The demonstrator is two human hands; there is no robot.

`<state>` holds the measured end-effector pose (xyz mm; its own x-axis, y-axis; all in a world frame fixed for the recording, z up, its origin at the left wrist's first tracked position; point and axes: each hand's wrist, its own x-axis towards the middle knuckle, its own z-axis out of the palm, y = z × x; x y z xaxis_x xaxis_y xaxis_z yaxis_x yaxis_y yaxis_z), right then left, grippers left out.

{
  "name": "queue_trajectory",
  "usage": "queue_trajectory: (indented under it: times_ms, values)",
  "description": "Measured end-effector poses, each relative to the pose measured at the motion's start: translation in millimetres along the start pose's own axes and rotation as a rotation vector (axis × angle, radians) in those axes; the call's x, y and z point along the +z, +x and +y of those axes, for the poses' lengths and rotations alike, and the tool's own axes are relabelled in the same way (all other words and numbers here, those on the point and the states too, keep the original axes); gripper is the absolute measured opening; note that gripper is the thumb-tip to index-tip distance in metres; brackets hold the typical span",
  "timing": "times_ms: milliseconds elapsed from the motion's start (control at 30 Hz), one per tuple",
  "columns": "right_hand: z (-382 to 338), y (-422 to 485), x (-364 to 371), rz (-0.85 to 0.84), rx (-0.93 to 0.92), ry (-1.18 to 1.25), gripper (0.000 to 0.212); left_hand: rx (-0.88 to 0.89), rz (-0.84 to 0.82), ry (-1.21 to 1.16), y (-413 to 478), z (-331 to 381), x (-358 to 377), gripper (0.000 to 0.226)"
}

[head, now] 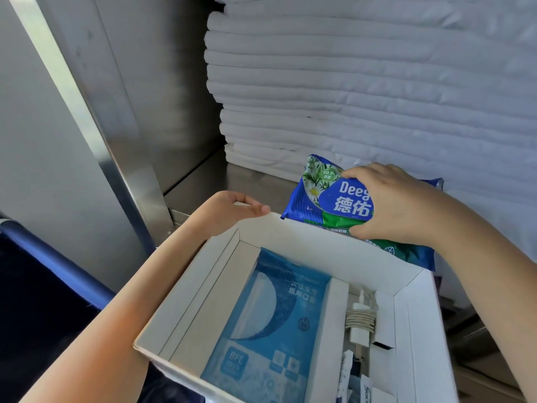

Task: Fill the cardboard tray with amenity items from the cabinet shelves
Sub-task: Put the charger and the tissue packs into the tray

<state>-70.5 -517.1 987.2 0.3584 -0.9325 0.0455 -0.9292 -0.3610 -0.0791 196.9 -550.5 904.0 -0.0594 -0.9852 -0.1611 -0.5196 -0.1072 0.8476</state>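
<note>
My right fingers were curled over the top edge of the wet wipes pack, thumb under its lower edge. My right hand held it just beyond the far wall of the cardboard tray. My left hand gripped the tray's far corner. I judged myself mid-transfer: next, lift the pack over the wall and lay it on the mask pack (the charger slot looked too narrow). Its printed face was towards me, and its long axis ran roughly along that wall, dipping to my right.
</note>
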Motion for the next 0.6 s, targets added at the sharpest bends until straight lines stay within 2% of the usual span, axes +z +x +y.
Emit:
queue_trajectory:
  times_ms: [433,600]
  values:
    - [3.6,-10.6,19.4,-0.024,-0.017,0.077,0.091,0.012,-0.005,0.003,-3.4,3.8,0.4,0.020]
    - [4.1,-17.0,15.6,0.025,-0.054,0.066,0.090,0.017,-0.015,-0.004,-3.9,3.6,-0.3,0.020]
